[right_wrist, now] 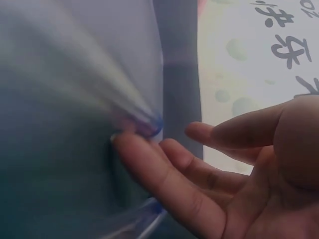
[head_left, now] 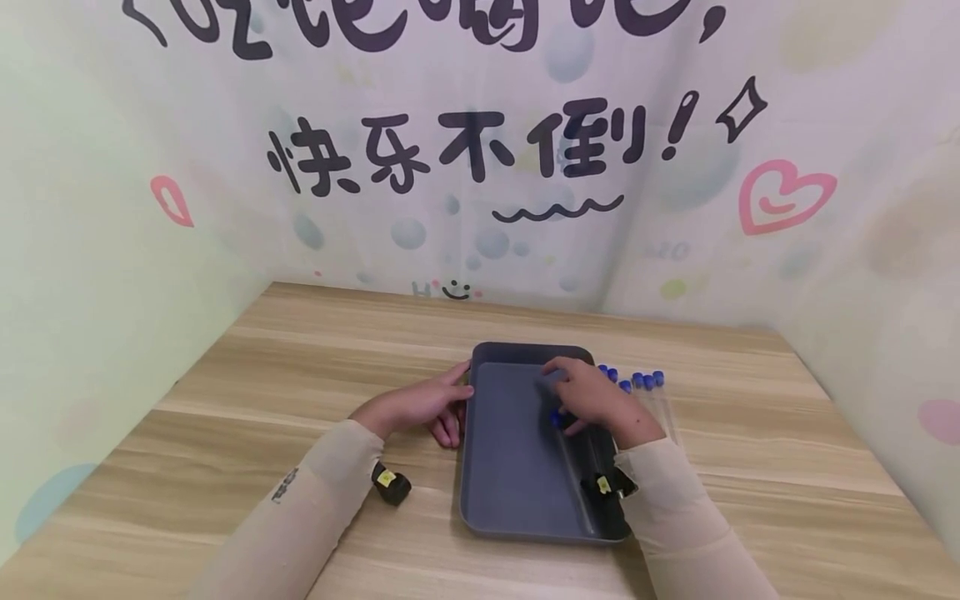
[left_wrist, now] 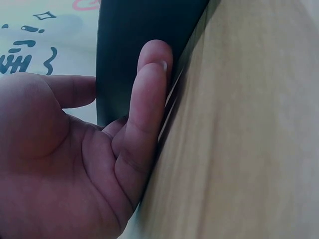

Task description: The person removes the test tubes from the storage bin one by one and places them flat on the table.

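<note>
A dark grey rectangular tray (head_left: 517,467) lies on the wooden table. My left hand (head_left: 427,404) holds its left side, with the thumb over the rim and the other fingers along the outer wall, as the left wrist view shows. Over the tray's right side reaches my right hand (head_left: 592,396). Its fingers are spread and loosely bent, one fingertip right at the blue cap (right_wrist: 152,127) of a clear tube. That capped tube (head_left: 573,467) lies lengthwise inside the tray. A second blue cap (right_wrist: 152,206) shows below the fingers in the right wrist view.
Several clear tubes with blue caps (head_left: 648,381) lie on the table (head_left: 750,433) just right of the tray, partly hidden by my right arm. A printed cloth wall (head_left: 420,250) stands behind the table and along both sides.
</note>
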Demonstrator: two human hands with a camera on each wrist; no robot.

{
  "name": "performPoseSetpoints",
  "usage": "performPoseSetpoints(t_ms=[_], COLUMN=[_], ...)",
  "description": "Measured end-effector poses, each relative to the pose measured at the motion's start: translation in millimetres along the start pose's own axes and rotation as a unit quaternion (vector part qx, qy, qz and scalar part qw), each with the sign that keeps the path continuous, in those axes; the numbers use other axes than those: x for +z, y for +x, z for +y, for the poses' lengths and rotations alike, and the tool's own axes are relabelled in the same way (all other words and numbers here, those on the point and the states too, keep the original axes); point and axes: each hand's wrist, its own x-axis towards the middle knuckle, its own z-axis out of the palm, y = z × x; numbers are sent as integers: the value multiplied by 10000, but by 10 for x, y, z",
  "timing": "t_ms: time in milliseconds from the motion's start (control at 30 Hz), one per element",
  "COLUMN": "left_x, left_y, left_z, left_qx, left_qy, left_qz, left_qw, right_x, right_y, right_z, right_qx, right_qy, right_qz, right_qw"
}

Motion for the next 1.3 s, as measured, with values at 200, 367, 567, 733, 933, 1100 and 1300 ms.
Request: performPoseSetpoints(t_ms=[200,367,567,733,933,1100,1300], left_x=[-4,-6,-1,-6,-10,-10,-10], left_y=[1,7,12,8,3,6,10], left_z=[-1,-8,-1,-7,-10,-14,-17], left_qx=[-10,7,-5,6,16,-13,6], left_qy=[23,41,10,36,67,61,58], left_qz=[-9,-3,-3,6,7,35,13], left_qw=[10000,10000,10000,10000,10000,10000,10000], right_x=[28,68,99,105,95,84,55], right_y=[15,13,11,-1,-8,-4,18], right_z=[23,44,62,40,51,75,101], right_qx=[117,147,113,125,90,-32,-164], right_qy=[308,25,-211,-238,-75,141,486], right_qz=[-174,-303,-415,-631,-819,-842,-816], right_qw=[9993,9994,9989,9976,9966,9963,9953])
